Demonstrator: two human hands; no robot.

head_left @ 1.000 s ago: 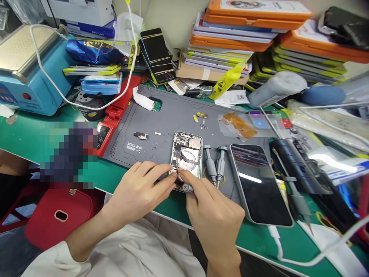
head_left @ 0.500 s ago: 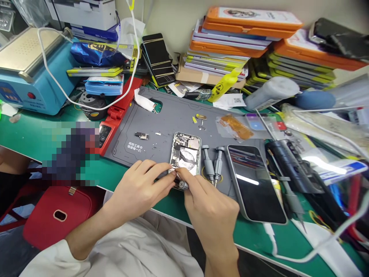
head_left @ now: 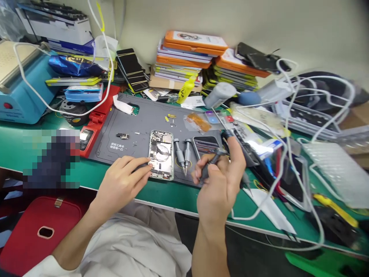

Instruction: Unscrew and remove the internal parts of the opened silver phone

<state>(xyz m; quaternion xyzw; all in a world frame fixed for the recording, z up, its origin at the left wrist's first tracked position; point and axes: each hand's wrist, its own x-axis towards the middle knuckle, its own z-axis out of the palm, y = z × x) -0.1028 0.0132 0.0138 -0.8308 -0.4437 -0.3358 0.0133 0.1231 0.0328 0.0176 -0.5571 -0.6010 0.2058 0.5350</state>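
An opened phone (head_left: 162, 156) with its inner parts bare lies on the dark grey work mat (head_left: 138, 115). My left hand (head_left: 122, 181) rests its fingertips on the phone's left edge and steadies it; the thumb is mostly hidden. My right hand (head_left: 220, 179) is raised to the right of the phone, its fingers curled round a dark grey screwdriver (head_left: 215, 157) and its index finger stretched forward. Between phone and right hand lie two more grey screwdrivers (head_left: 183, 152). Partly behind the right hand is a black-screened phone (head_left: 206, 143).
Small loose parts (head_left: 123, 135) lie on the mat. A red holder (head_left: 98, 119) lines its left edge. Orange and yellow boxes (head_left: 196, 42) are stacked at the back. White cables (head_left: 281, 161) and a clear tray (head_left: 340, 169) crowd the right.
My right hand has left the opened phone and moved right with the screwdriver in it. My left hand stays at the phone's edge. The whole view has shifted to the right.
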